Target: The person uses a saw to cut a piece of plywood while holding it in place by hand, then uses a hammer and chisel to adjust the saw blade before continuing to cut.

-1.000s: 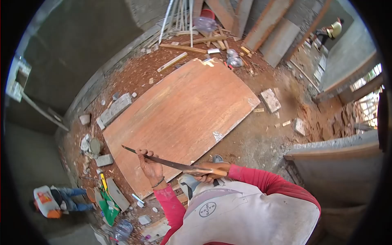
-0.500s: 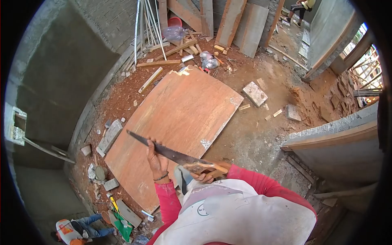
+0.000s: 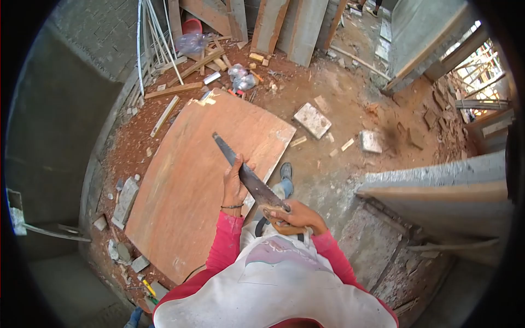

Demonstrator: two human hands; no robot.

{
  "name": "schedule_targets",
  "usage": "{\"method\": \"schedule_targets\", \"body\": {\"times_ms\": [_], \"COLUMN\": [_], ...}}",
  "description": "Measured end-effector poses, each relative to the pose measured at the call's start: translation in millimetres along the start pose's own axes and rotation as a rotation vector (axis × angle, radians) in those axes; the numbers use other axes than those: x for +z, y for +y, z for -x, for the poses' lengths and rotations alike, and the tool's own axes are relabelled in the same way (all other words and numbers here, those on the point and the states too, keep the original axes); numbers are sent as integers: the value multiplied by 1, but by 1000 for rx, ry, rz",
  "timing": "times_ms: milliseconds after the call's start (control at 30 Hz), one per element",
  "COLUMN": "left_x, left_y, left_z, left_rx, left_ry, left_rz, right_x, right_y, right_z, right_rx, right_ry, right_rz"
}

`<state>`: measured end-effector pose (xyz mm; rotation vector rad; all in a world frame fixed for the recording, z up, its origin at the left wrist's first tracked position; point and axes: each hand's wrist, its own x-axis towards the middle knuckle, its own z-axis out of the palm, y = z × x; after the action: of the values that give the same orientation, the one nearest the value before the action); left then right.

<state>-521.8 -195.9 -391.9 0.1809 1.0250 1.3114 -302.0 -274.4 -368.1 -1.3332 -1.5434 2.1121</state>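
The saw [image 3: 256, 185] is partly over the board [image 3: 186, 191]; a block [image 3: 313, 121] lies right of it; planks [image 3: 270, 24] stand behind.

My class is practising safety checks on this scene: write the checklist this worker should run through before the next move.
1. Right hand on the saw handle: ok.
2. Left hand clear of the saw blade: not ok, it holds the blade.
3. Gloves on: not ok, both hands bare.
4. Floor around the wooden sheet tidy: not ok, a pale block and wood scraps lie there.
5. Sheet supported underneath: cannot tell.
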Motion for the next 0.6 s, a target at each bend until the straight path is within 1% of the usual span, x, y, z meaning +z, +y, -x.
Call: {"method": "schedule_targets", "body": {"times_ms": [33,67,100,167,200,233,267,300,333,400,433,500,567,600], "left_x": [17,35,56,85,96,100,98,96,107,128,131,134,136,133], "left_y": [-4,-8,-9,-12,-11,-10,-17,-26,-24,-12,-4,15,29,33], "left_z": [-20,-40,-60,-88,-104,-131,-158,-170,-176,-194,-203,-221,-236,-237], "left_rx": [-64,-71,-69,-139,-133,-108,-115,-141,-142,-33,-18,91,173,228], "left_ry": [-10,-31,-6,-3,-38,-27,-55,-73,-56,141,145,92,140,167], "left_rz": [-26,-19,22,128,121,140,178,211,216,313,313,343,342,323], "right_x": [-18,-39,-67,-113,-134,-160,-184,-203,-224,-250,-260,-273,-289,-295], "right_y": [-13,-23,-31,-43,-56,-76,-96,-106,-103,-112,-123,-138,-140,-131], "right_z": [3,3,-2,-2,-6,-13,-15,-10,-14,-15,-18,-26,-40,-46], "right_rx": [33,79,108,175,217,214,262,324,307,313,316,303,344,275], "right_ry": [58,106,83,79,97,76,51,26,-13,-25,-28,-46,-77,-69], "right_rz": [-89,-175,-143,-133,-149,-124,-13,81,116,147,183,185,144,94]}}
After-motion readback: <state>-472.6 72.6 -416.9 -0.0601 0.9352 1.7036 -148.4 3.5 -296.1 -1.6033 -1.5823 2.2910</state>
